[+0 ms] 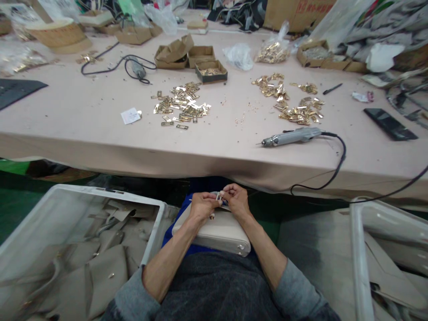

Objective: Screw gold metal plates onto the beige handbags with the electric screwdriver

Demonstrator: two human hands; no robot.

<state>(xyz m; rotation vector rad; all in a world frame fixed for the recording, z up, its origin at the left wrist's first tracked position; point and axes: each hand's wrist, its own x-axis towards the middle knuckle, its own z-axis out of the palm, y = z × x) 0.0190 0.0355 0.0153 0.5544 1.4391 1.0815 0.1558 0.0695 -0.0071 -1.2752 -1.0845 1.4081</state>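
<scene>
In the head view, the left hand [203, 207] and right hand [237, 200] pinch a small gold-toned piece [218, 196] above the pale bag [220, 234] on the person's lap, while beyond, on the worktop [227, 133], red characters on a cardboard box [284, 17] stay too blurred to read.

A person's left hand [202, 206] and right hand [236, 199] nearly meet before the torso, fingers curled, thumbs pinching, bare forearms [170, 261] angled inward.
</scene>
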